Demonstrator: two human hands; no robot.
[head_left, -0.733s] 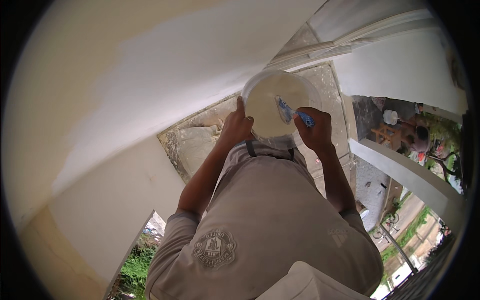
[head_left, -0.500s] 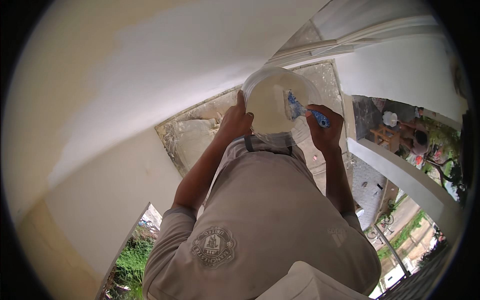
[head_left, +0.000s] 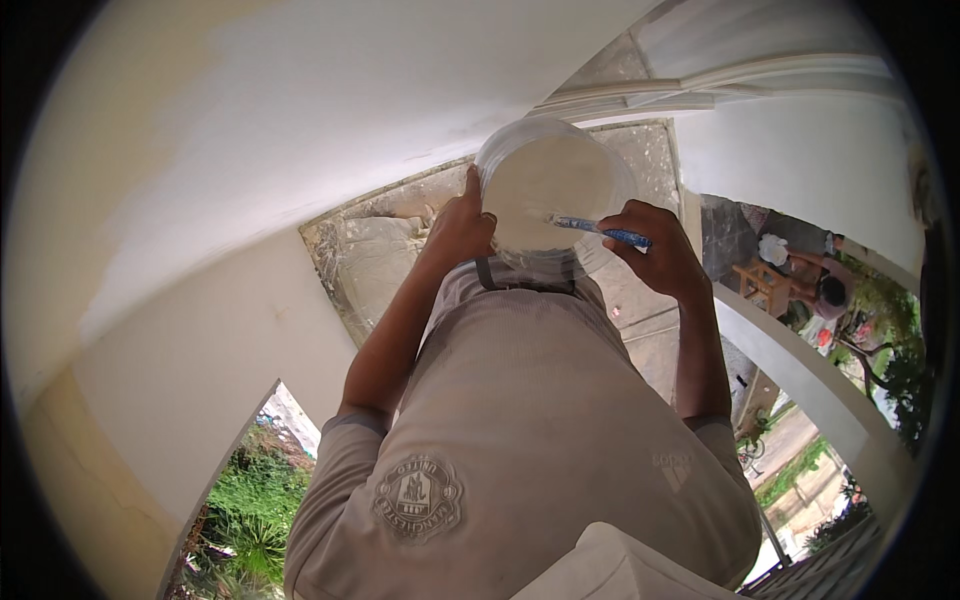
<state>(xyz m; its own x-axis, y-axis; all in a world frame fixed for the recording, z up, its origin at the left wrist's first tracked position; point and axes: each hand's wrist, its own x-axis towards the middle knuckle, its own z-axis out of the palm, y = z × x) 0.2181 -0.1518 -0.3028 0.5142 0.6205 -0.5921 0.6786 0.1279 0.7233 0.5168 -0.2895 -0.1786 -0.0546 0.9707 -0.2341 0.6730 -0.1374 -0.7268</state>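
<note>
Held out before my body is a translucent plastic bucket with pale, creamy paint in it. My left hand grips the left side of the bucket, its index finger pointing up along the rim. A paintbrush with a speckled blue handle is pinched in my right hand, at the bucket's right. The handle lies nearly level over the paint, and the brush tip meets the paint near the bucket's middle. The bristles are seen edge-on and hard to make out.
A wall rises close on my left, white with a yellowish patch. Stained floor lies beneath the bucket. At the right, beyond a white ledge, another person is near a wooden stool. Plants grow lower left.
My right hand has turned the brush from flat to edge-on and brought its tip toward the middle of the paint. The bucket sits slightly higher and further left in view.
</note>
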